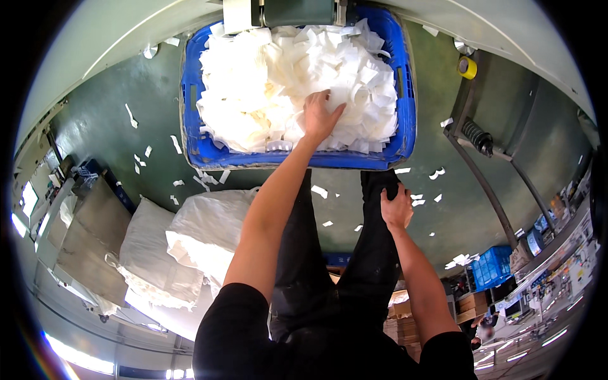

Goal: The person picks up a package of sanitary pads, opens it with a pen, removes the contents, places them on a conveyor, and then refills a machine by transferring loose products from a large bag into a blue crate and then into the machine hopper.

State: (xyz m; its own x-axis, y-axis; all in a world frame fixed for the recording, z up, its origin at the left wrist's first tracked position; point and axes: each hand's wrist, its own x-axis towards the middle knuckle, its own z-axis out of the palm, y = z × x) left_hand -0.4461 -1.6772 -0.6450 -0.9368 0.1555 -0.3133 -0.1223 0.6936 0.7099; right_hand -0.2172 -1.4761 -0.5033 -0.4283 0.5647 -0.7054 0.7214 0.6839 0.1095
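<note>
A large blue plastic crate [407,120] stands in front of me, heaped with loose white strips and pieces [247,69] that look like paper or thin fabric. My left hand [322,118] reaches over the crate's near rim and touches the pile near its middle. Its thumb is spread from the fingers, and nothing shows held between them. On my right knee [377,183], in black trousers, rests my right hand [398,208]. That hand's thumb and fingers lie apart over the cloth, holding nothing.
Machine parts [297,11] overhang the crate's far edge. Full white sacks [209,221] stand at my left. A metal frame [487,183] with a black coil spring [476,137], a yellow tape roll [467,68] and a smaller blue crate [491,267] are at right. White scraps litter the green floor.
</note>
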